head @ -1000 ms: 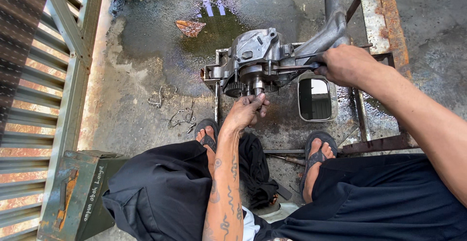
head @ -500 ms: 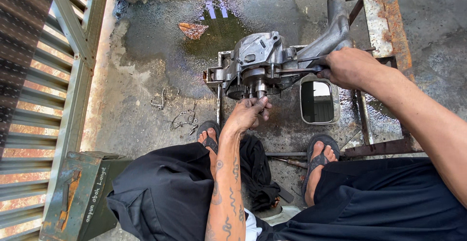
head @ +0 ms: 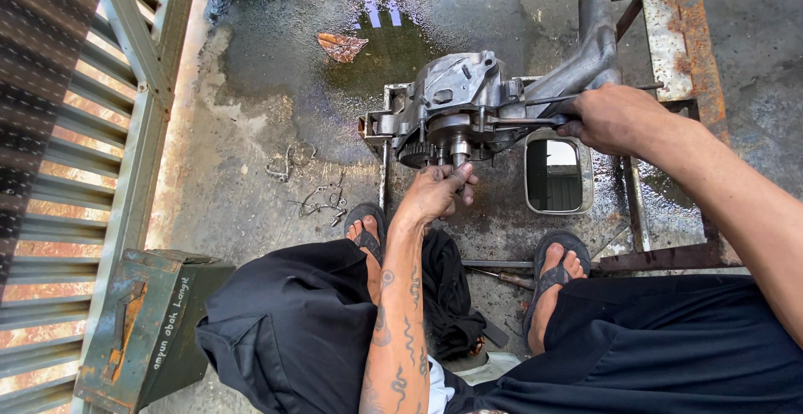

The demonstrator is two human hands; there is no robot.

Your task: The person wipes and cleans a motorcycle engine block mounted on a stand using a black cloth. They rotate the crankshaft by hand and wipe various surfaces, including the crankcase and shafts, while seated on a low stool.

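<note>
I see my left hand (head: 437, 194) reaching up to the underside of the grey metal engine casing (head: 468, 104), its fingers pinched together around the short shaft (head: 458, 151) that sticks out beside the toothed gear (head: 416, 151). My right hand (head: 612, 118) is closed tight on the long tool handle (head: 535, 109) running across the casing's right end, just below its cast arm (head: 590, 46). The casing rests on a rusty steel frame (head: 679, 29) above the wet concrete floor (head: 268, 88), with a rectangular mirror (head: 558, 175) just beside it and a green metal box (head: 146, 322) well apart near my left knee.
</note>
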